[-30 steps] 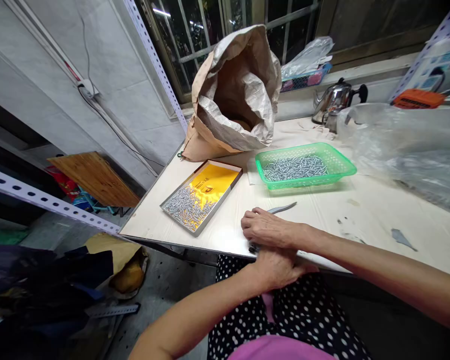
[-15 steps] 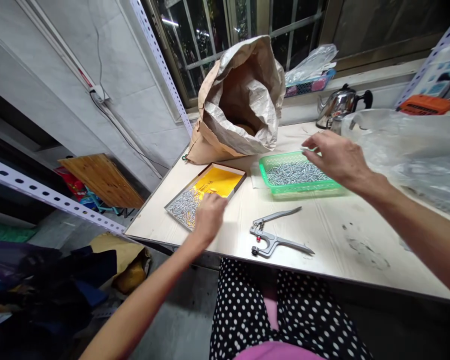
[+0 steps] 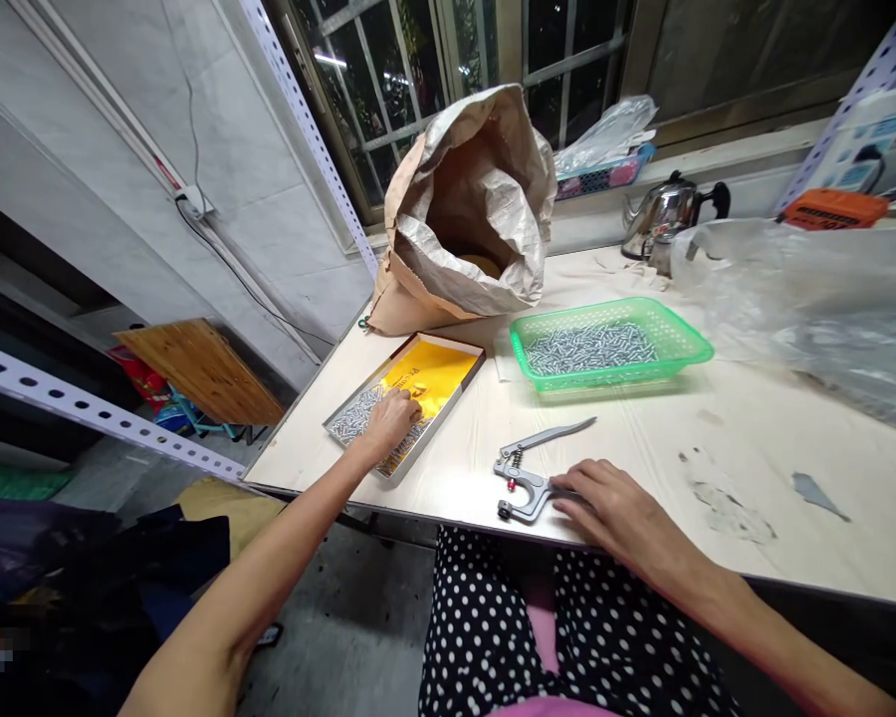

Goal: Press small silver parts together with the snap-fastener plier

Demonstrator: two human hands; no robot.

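My left hand (image 3: 390,418) reaches into a shallow yellow-lined box (image 3: 433,373) near the table's left edge, fingers curled down on the small metal pieces (image 3: 352,418) heaped in it. What the fingers hold, if anything, is hidden. My right hand (image 3: 612,508) lies near the front edge, fingers resting on the lower handle of grey metal pliers (image 3: 530,478), which lie flat on the white table (image 3: 717,438). A green plastic basket (image 3: 683,344) filled with more small metal pieces stands farther back.
A big crumpled paper sack (image 3: 478,199) stands open at the back. A steel kettle (image 3: 664,214) and a large clear plastic bag (image 3: 806,299) are at the right. An orange item (image 3: 832,207) sits on the sill. A perforated rack rail (image 3: 82,408) and wooden board (image 3: 201,368) lie left.
My right hand came back from above the green basket down onto the pliers' handle. My left hand moved farther into the yellow box, onto the metal pieces.
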